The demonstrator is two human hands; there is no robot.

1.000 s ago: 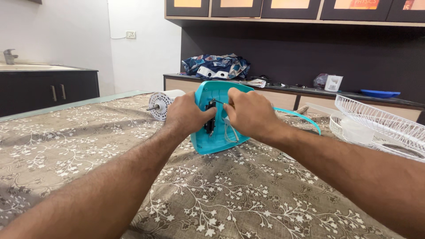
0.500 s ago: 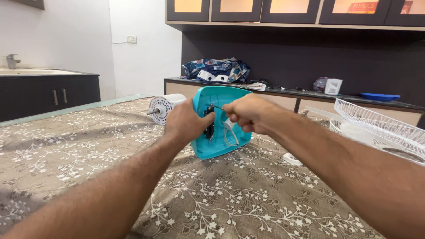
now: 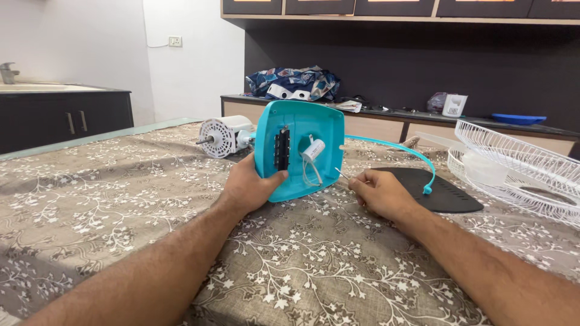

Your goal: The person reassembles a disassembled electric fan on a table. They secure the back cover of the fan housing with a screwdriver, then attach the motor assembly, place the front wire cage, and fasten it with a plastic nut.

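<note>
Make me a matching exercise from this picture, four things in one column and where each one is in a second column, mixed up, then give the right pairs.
Things:
1. teal shell
2. white motor
3. wire guard
4. blue plate

Places:
A. on the dark counter at the back
B. lying on the bed at the right edge
C. held upright by the left hand
D. on the bed behind the left hand, shaft pointing left

Pairs: 1-C, 2-D, 3-B, 4-A
</note>
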